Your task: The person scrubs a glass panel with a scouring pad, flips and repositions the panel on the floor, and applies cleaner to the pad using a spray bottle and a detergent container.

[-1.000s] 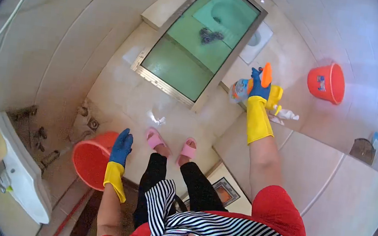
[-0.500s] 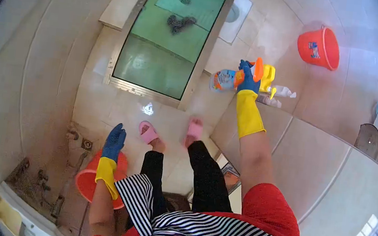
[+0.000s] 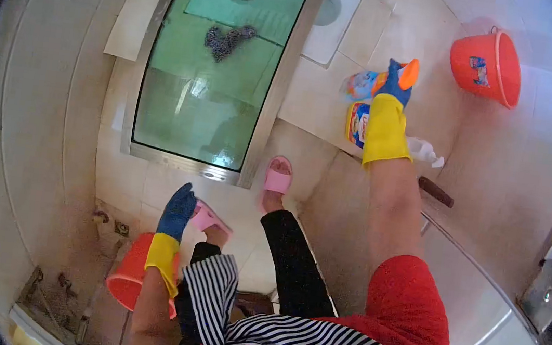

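My right hand (image 3: 394, 85), in a blue and yellow rubber glove, is wrapped round the neck of a spray bottle (image 3: 361, 85) with an orange trigger head (image 3: 408, 73). The bottle is clear with a blue and orange label. Just below that hand stands a yellow bottle (image 3: 356, 124) with a printed label, partly covered by my glove. A white bottle (image 3: 423, 150) is beside my wrist. My left hand (image 3: 179, 210), gloved the same way, hangs low with its fingers stretched out and holds nothing. Under that forearm is a red-orange bucket (image 3: 129, 270), partly hidden.
A glass panel in a metal frame (image 3: 262, 129) fills the left middle, with a dark speckled clump (image 3: 226, 42) seen on it. Beyond is a squat toilet (image 3: 341, 25). Another red bucket (image 3: 482, 67) stands at upper right. A brown handle-like object (image 3: 436, 191) lies on the right-hand ledge.
My right hand has carried the spray bottle away from the yellow bottle, whose label now shows. My feet have shifted and the view has turned. My left hand still hangs low.
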A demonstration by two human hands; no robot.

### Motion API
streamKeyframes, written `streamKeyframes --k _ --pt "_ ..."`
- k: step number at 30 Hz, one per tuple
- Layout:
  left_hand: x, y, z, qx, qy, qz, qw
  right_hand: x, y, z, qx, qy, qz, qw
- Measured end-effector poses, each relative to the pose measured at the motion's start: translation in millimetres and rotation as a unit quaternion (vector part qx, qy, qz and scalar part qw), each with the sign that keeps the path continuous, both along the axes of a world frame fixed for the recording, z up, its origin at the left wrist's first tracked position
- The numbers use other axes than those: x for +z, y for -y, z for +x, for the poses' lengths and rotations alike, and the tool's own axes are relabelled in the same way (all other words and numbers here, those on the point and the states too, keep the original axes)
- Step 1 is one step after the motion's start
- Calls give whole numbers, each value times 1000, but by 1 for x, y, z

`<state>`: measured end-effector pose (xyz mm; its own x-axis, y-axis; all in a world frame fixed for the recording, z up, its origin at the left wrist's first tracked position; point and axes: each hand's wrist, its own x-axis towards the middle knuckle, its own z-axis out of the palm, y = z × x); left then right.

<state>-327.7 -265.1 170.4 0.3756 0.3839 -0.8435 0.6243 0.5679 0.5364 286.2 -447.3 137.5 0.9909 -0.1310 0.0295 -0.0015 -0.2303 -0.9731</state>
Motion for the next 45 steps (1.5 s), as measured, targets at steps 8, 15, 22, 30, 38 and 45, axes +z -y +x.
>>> streamKeyframes --k 8,15,22,30,38,45 --pt "-45 -22 114 -204 111 157 960 -54 20 72 -86 87 -38 992" --pt "-98 -76 169 -189 164 258 933 -55 3 58 -95 108 -2 990" --pt "-83 -143 290 -239 199 671 673 -37 -26 -4 -25 72 103 992" --pt "-186 -195 365 -372 -36 691 619 -70 -3 -3 -46 150 -95 983" --pt "-161 -159 327 -436 -50 601 668 -44 -17 -78 -88 151 -316 933" --pt "-165 -151 318 -451 -15 593 667 -81 -19 27 -281 156 -289 902"
